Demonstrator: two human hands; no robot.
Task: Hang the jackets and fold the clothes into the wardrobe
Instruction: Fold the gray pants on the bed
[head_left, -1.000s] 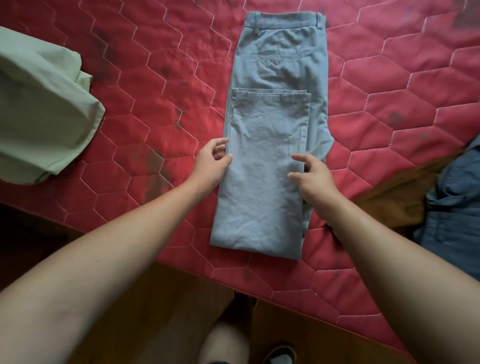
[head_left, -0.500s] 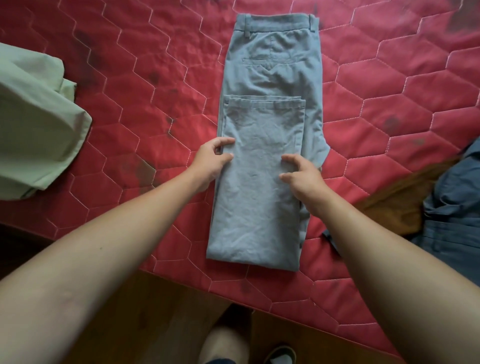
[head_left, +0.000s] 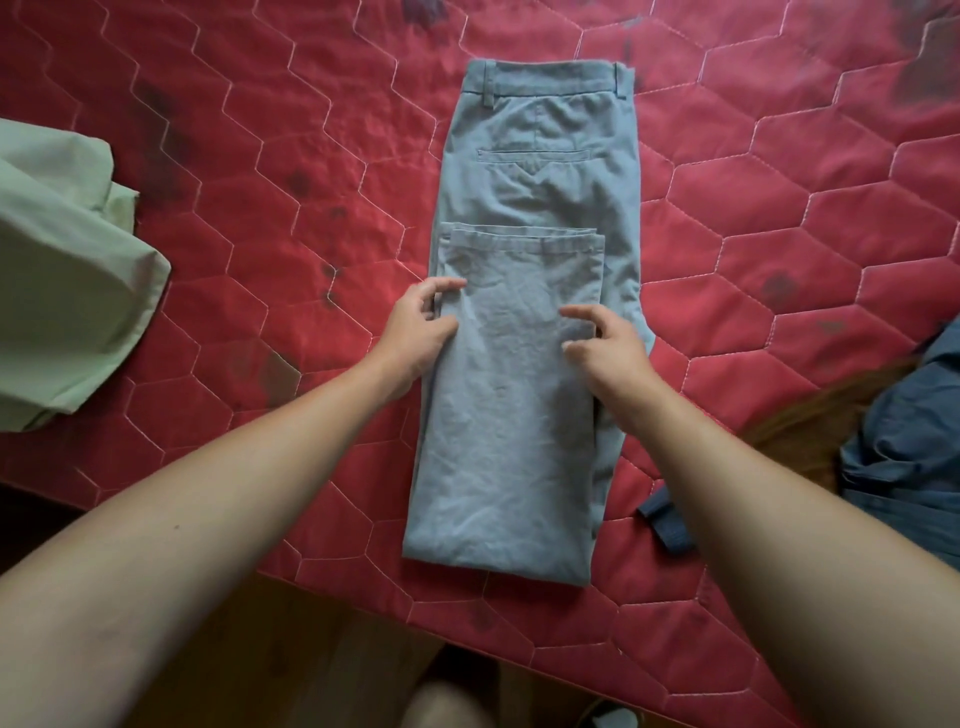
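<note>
Pinching 1 folded trousers (head_left: 514, 415), 2 edges: L grip (head_left: 415, 332), R grip (head_left: 610, 356).

and here are the trousers (head_left: 524, 415), dead centre, plain grey-blue all over, no print. under them the mattress cover (head_left: 260, 208), deep red, quilted in pale hexagon stitching, with dark smudgy blotches from 10 to 12 o'clock. at 9 o'clock, a pale mint-green garment (head_left: 62, 291), plain. at 4 o'clock, a dark slate-blue garment (head_left: 914, 441), with a brown patch (head_left: 800, 431) just beside it. down at 6 o'clock, brown wooden floor (head_left: 311, 649).
</note>
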